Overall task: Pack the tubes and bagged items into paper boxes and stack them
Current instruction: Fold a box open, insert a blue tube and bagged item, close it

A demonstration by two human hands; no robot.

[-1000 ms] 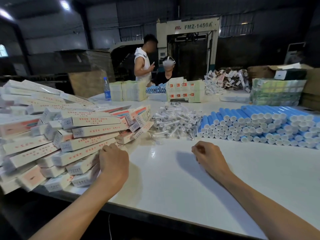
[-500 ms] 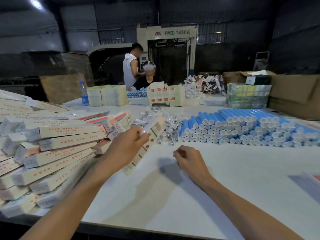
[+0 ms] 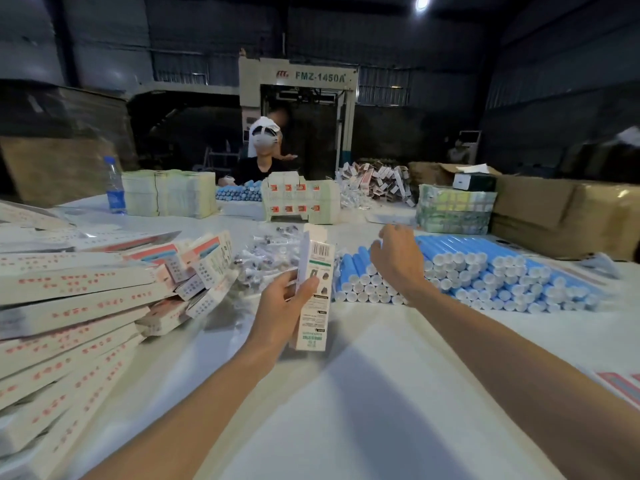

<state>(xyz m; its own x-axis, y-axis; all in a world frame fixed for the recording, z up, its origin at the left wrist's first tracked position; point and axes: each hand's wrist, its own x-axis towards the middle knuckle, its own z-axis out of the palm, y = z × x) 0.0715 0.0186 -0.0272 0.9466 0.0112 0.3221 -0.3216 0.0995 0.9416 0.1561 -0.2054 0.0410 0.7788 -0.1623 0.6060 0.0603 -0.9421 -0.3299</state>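
Note:
My left hand [image 3: 282, 303] grips a long white paper box [image 3: 314, 292], held upright over the white table [image 3: 346, 393] with its top flap open. My right hand [image 3: 396, 258] reaches over the left end of a stacked pile of blue tubes with white caps [image 3: 485, 275], fingers spread and relaxed, touching the top tubes. A heap of small clear bagged items [image 3: 266, 254] lies behind the box. On the left sits a big pile of flat paper boxes [image 3: 76, 306].
Across the table a seated person [image 3: 265, 157] works behind finished box stacks [image 3: 299, 199] and paper bundles [image 3: 169, 194]. A water bottle [image 3: 114, 185] stands far left. Cardboard cartons [image 3: 561, 216] line the right edge, a wrapped bundle [image 3: 453, 209] beside them.
My left hand pulled one box from the left pile and raised it upright in the middle. My right hand left the table and reached forward onto the blue tubes.

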